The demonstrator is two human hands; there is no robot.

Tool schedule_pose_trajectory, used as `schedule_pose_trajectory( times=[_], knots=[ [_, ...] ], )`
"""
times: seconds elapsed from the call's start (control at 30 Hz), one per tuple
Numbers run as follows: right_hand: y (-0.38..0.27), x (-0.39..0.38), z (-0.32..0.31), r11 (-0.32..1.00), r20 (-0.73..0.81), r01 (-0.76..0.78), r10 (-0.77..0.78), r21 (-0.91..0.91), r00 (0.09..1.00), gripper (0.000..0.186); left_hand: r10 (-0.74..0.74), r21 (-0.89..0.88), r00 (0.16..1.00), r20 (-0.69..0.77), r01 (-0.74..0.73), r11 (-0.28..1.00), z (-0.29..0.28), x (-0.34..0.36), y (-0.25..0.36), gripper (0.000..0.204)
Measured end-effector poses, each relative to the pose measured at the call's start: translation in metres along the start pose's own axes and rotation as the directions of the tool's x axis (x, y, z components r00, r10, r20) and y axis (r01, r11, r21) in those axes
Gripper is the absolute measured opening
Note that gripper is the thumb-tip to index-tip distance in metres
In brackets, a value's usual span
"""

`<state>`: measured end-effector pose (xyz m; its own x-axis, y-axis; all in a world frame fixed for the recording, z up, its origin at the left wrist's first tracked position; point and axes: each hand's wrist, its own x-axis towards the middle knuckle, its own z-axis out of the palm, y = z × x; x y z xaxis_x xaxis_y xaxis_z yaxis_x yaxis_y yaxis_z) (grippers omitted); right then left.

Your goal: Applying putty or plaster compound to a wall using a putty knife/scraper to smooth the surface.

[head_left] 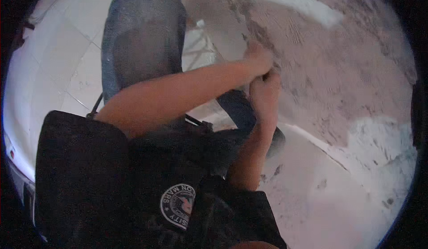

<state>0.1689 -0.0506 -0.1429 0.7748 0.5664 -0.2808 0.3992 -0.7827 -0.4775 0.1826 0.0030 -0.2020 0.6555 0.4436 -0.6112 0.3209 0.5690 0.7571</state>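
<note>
My left hand (258, 60) reaches across from the left, just above my right hand (266, 95), in front of a patchy wall. Both hands look closed, and they nearly meet. The left one is smeared by motion. A small dark spot (266, 76) shows between them, but whatever they hold is hidden by the fingers or too small to name. The wall (312, 70) beside them is rough and pinkish brown, with streaks and dark marks.
My bent leg in grey-blue jeans (145, 39) rises at the upper left. White floor tiles (67, 66) lie beyond it. Pale patches (374, 135) show on the wall at right, above a light ledge-like edge (316, 142). A thin dark bar (194, 121) shows near my lap.
</note>
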Motion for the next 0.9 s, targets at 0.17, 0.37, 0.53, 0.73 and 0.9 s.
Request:
schedule_pose_trajectory(
  times=[0.17,0.37,0.53,0.73,0.9],
  knots=[
    [-0.005,-0.004,0.001,0.992,0.024,-0.119,0.118,0.040,0.993,0.033,-0.481,-0.034,0.827,0.290,0.511,0.859,-0.025,0.008,0.032,0.046],
    [-0.012,-0.003,-0.010,0.992,-0.099,-0.044,0.032,-0.118,0.995,0.033,0.023,0.148,0.965,0.263,-0.064,0.987,-0.018,0.008,0.015,0.036],
    [-0.012,-0.006,-0.008,0.998,-0.082,-0.029,0.024,-0.062,0.996,0.032,0.107,0.181,0.994,0.018,-0.108,0.978,-0.002,0.019,0.001,0.034],
    [0.003,-0.003,0.002,0.999,0.000,-0.001,0.001,0.039,1.000,0.033,0.412,0.392,0.911,-0.035,-0.366,0.844,0.011,0.064,-0.071,0.031],
    [0.000,0.000,-0.010,0.989,0.064,-0.084,0.077,0.120,0.995,0.037,-0.006,0.389,0.933,0.359,-0.144,0.910,-0.001,0.052,-0.034,0.027]
  ],
)
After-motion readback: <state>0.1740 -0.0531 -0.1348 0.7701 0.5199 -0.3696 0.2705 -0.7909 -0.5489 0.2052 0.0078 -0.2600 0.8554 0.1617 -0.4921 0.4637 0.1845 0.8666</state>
